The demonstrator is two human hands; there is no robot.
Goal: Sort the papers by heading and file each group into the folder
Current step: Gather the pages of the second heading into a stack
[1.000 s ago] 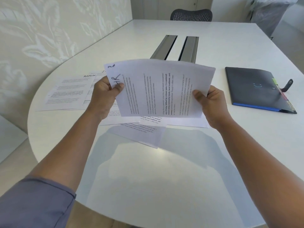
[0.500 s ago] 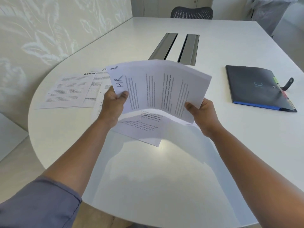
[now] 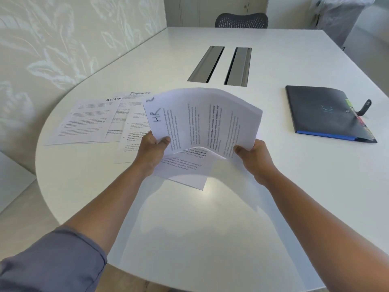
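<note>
Left hand (image 3: 152, 149) and right hand (image 3: 253, 158) gripping bowed HR papers (image 3: 202, 121) above desk (image 3: 210, 228), black folder (image 3: 324, 112) near right edge

Worktop (image 3: 210, 239): white, glossy, rounded at its near-left end, straight along the right side. Two grey metal cable channels (image 3: 219, 65) sit side by side, recessed in its middle, running toward the far end. Soft reflected light patches on the near surface. Left wall (image 3: 63, 34): pale panel with a faint white leaf pattern. Far end: dark mesh chair back (image 3: 241, 20) just behind the worktop edge, pale cabinet doors (image 3: 210, 9) behind it. Far right: something under a translucent cover (image 3: 336, 15). Floor (image 3: 19, 207) pale, seen at near left
</note>
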